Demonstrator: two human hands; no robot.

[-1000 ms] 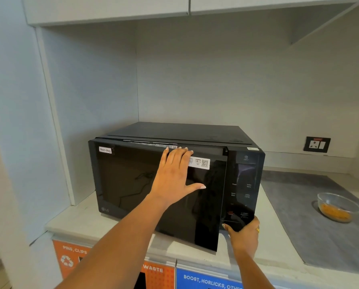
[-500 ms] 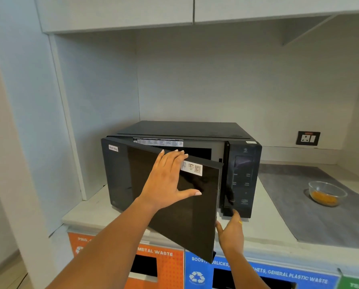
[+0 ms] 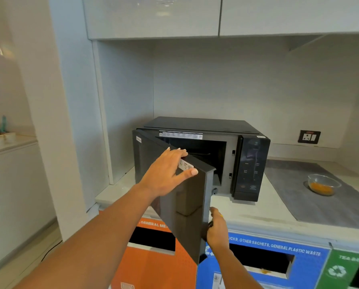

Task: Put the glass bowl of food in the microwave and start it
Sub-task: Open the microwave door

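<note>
The microwave point(image 3: 212, 155) stands with its door point(image 3: 180, 197) swung wide — left hand point(image 3: 164, 174) spread flat on the door's face, right hand point(image 3: 217, 228) curled around its lower edge — while the glass bowl of food point(image 3: 322, 184) sits well apart on the surface point(image 3: 247, 211).

Microwave point(image 3: 226, 130) cavity mouth is open and unblocked. Door point(image 3: 180, 205) swings out past the counter point(image 3: 258, 213) front edge, blocking approach from the left; left hand point(image 3: 166, 174) lies flat on its face, right hand point(image 3: 217, 230) at its lower free edge. Bare counter strip runs from the cavity front toward the right end, where the glass bowl point(image 3: 322, 184) sits on a grey mat point(image 3: 299, 197), well apart from the microwave. Cabinets point(image 3: 216, 15) overhang above.
</note>
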